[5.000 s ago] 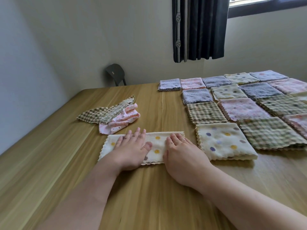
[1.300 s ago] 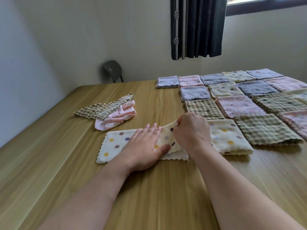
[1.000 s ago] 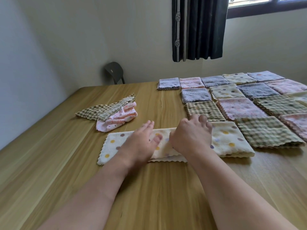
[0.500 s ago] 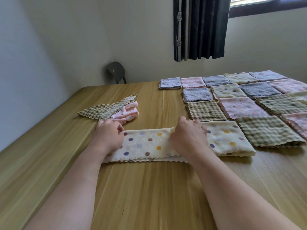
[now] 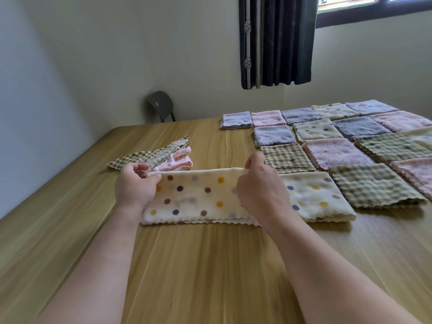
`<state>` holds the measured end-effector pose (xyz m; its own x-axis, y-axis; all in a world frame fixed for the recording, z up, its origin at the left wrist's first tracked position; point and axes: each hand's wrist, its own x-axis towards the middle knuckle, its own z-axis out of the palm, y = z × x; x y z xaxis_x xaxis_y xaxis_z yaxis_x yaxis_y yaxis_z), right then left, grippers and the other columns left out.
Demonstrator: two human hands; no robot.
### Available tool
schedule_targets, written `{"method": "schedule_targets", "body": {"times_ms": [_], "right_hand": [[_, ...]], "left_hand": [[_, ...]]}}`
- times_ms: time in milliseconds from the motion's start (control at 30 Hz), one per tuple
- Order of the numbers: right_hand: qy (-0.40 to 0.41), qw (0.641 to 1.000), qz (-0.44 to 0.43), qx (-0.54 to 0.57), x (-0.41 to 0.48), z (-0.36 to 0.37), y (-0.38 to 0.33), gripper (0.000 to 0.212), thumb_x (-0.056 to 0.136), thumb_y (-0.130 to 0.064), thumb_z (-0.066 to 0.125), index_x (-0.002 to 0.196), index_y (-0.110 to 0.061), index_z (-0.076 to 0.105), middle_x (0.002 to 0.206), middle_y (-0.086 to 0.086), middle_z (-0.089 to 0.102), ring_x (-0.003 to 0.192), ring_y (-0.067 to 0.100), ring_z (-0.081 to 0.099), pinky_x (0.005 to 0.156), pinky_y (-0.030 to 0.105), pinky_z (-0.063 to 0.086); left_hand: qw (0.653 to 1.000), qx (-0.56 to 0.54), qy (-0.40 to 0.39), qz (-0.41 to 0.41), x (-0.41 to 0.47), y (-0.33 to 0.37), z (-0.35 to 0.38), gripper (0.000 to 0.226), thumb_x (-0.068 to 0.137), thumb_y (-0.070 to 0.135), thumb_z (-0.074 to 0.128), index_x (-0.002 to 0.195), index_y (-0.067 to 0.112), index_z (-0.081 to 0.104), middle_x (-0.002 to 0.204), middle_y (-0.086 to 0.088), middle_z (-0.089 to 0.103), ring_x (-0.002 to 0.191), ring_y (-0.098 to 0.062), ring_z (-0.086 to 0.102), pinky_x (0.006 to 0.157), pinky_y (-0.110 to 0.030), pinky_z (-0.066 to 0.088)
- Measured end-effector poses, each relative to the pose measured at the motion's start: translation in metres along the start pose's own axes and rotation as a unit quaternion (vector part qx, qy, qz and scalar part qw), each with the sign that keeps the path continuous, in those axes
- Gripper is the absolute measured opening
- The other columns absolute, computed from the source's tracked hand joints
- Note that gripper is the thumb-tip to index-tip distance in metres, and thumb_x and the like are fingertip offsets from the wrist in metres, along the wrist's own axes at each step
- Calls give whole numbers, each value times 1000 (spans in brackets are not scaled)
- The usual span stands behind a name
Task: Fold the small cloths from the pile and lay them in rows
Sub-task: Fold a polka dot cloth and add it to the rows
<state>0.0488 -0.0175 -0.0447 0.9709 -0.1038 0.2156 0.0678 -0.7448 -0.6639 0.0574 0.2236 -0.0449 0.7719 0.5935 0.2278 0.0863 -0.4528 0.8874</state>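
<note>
The left hand point(image 5: 134, 185) and right hand point(image 5: 259, 190) each pinch a far corner of the dotted cloth point(image 5: 198, 197). They hold its folded far edge taut and raised while its scalloped near edge lies on the table point(image 5: 210, 265), probably so that the next fold comes over straight. The leftover pile point(image 5: 163, 157) of one checked and one pink cloth lies just beyond the dotted cloth, to its left. The folded rows point(image 5: 339, 146) begin right beside it on the right, leaving only a short carry. Half a second ago this cloth lay flat under both hands; now its far edge is lifted.
</note>
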Motion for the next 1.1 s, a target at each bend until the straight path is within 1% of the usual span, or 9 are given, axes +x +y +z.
{"method": "schedule_targets", "body": {"times_ms": [233,400,500,633,700,800,933,1033,1100], "right_hand": [[-11,991,-68,117,-4,-4,-6,38,93,-18,41,125,-35,50,83,-3,64,74,19,65,61,35,51],[-37,972,-75,221,-6,-9,-12,25,93,-12,49,98,-21,73,72,-8,66,46,2,56,43,15,38],[-71,960,-115,246,-7,-9,-14,31,90,-7,51,101,-21,77,76,-11,70,63,13,67,49,26,48],[-109,957,-172,206,-11,-4,-12,51,85,6,47,112,-25,76,93,-14,69,64,10,66,53,14,44],[-100,958,-190,193,-12,-2,-11,41,89,2,55,111,-26,76,88,-15,67,58,5,60,56,14,46],[-41,952,-257,161,-9,5,-10,19,90,-15,72,103,-28,78,95,-16,62,77,6,61,72,20,51],[10,939,-310,150,-8,10,-13,13,86,-29,79,99,-26,74,106,-14,58,100,10,55,89,27,48],[33,933,-333,132,-11,8,-17,17,87,-34,75,99,-29,64,94,-22,59,97,11,54,88,36,46],[47,934,-333,123,-12,9,-18,20,89,-35,74,102,-27,61,88,-22,57,93,8,52,87,37,45]], "left_hand": [[996,-67,46,40,-10,10,4,27,86,15,75,106,16,58,88,1,69,77,-9,63,70,-24,49],[986,-65,40,146,-19,17,5,27,85,14,79,102,16,58,87,7,66,78,-5,65,75,-21,52],[976,-32,34,213,-21,20,5,21,87,15,77,97,15,58,87,7,64,74,-3,61,71,-21,51],[964,-18,29,263,-28,26,4,18,89,13,74,88,15,56,80,14,62,69,2,60,64,-26,52],[958,-31,14,286,-35,30,4,15,91,6,71,86,10,57,77,22,64,72,10,62,61,-18,51],[957,-73,-37,279,-43,36,3,17,92,-5,64,85,9,57,77,33,69,79,13,65,66,-6,47],[954,-145,-83,250,-45,39,5,27,91,-6,66,87,18,55,87,18,74,88,-3,71,77,-19,53],[946,-188,-134,229,-48,38,10,23,91,-7,67,93,11,54,99,-5,76,104,-21,73,91,-43,57],[945,-192,-151,216,-51,37,11,23,90,-6,68,93,13,55,99,-7,75,100,-23,74,92,-48,57]]}}
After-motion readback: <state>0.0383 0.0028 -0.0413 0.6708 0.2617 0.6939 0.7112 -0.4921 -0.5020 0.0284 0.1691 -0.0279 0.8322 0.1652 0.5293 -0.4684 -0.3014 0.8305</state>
